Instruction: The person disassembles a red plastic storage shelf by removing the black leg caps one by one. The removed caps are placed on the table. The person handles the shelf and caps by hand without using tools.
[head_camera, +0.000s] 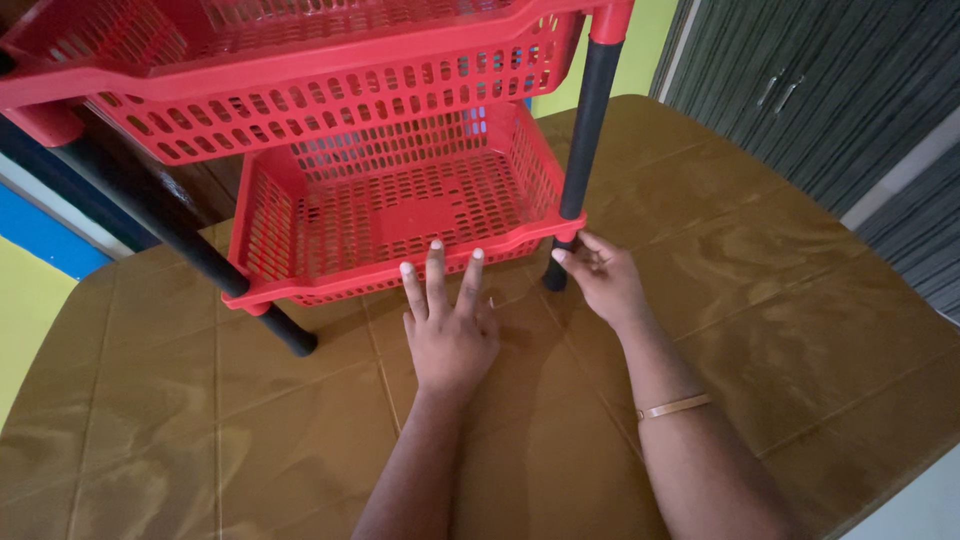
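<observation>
Standing on the bench (760, 330), the red plastic rack (390, 150) looks largely put together: a lower basket (400, 215) and an upper basket (300, 70) sit one above the other, joined by black tube legs. The right front leg (585, 150) runs up from the bench through the lower basket's corner to a red socket under the upper one. The left front leg (170, 215) slants down to the lower basket's left corner, and a short black foot (288, 332) pokes out beneath it at an angle, so that side looks less square than the other. Whether the back legs are in place I cannot tell; the baskets hide them.

The right hand (600, 280) pinches the bottom of the right front leg just under the basket corner, fingertips closed on the tube where it meets the bench. The left hand (450, 325) lies flat and loose, holding nothing, its fingers spread and the tips touching the front rim of the lower basket. A thin band (675, 406) circles the right wrist.

My guess is the stacking is done and what remains is seating this leg and straightening the left one. Both baskets hold nothing. Beyond the brown bench are a yellow-green wall (645, 40) and a dark cupboard (800, 90).
</observation>
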